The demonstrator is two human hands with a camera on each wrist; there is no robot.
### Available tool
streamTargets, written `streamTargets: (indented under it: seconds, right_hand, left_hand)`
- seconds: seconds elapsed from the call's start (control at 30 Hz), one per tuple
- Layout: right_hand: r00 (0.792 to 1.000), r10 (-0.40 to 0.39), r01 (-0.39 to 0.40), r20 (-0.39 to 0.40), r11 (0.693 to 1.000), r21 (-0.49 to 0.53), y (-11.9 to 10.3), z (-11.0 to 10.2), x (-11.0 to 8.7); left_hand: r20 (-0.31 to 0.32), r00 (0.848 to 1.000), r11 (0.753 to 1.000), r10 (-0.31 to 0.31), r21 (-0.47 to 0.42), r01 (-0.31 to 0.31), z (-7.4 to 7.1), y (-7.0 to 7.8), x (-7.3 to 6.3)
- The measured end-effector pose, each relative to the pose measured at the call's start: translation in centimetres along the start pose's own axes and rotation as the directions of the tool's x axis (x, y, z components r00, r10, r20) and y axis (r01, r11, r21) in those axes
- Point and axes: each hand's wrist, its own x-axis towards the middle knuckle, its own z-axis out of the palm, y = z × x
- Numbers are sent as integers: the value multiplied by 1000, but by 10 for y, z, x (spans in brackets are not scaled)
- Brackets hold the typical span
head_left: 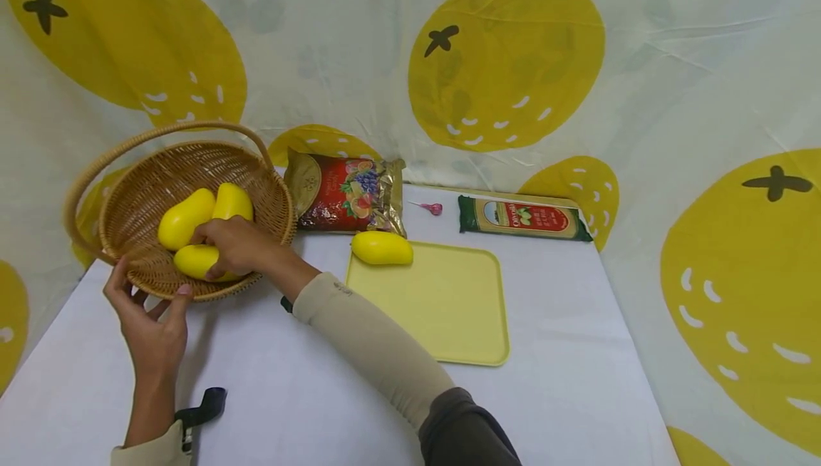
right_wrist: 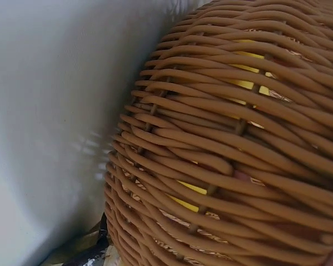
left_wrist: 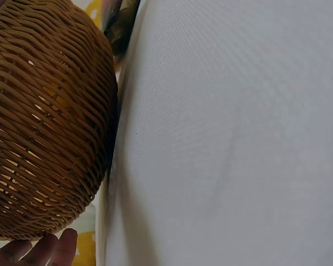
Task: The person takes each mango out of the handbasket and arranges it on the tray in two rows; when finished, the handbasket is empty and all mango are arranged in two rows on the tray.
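A brown wicker basket [head_left: 147, 181] with an arched handle stands at the left of the table, its mouth tilted toward me. Three yellow mangoes lie inside: a left one [head_left: 186, 220], an upper one [head_left: 234, 202] and a lower one [head_left: 194, 261]. My right hand [head_left: 234, 241] reaches over the rim and grips the lower mango between thumb and fingers. At the basket's near rim, my left hand [head_left: 154, 323] holds on, thumb on one side and fingers further left. In the right wrist view the basket's weave [right_wrist: 222, 127] hides that hand's grasp.
A fourth mango [head_left: 382, 248] lies on the far left corner of a pale yellow tray [head_left: 442, 309]. Behind are a red and gold candy bag [head_left: 346, 195], a small pink item [head_left: 435, 208] and a green-ended noodle packet [head_left: 522, 218]. Fruit-printed cloth hangs at the back.
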Motion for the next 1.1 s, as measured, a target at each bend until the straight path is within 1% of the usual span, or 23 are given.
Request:
streamTargets:
  seconds: [0.1,0.23,0.43,0.6,0.67,0.83,0.93,1.1]
  right_hand:
    - [1000,20,-20,1,1000,-5,0,1,1]
    - [1000,26,-26,-7,1000,-17,0,2,2]
    - [1000,-3,3,-12,999,-33,0,2,3]
    - [1000,-20,20,7,999,-27,-1,2,3]
    - [1000,-13,14,16,999,-29,-1,1,3]
    - [1000,-18,18,26,1000,-23,-2,-2,-2]
    - [999,-33,33,25,999,-9,-1,-4,-6]
    - [998,-68,68,-13,998,1,2,-11,-13]
  left_hand:
    - [0,1000,1000,5,-1,-5,0,0,-1]
    - [5,1000,1000,12,-5,-12,0,1,-1]
    - [3,1000,1000,22,0,-22,0,1,-1]
    - [4,1000,1000,26,7,-26,-1,0,-1]
    - [5,1000,1000,24,9,-25,-1,0,-1]
    - [6,1000,1000,15,9,-15,-1,-1,-1]
    - [4,1000,1000,11,11,-11,0,-1,-1]
    - [-1,1000,1000,12,12,-12,-1,-1,-1]
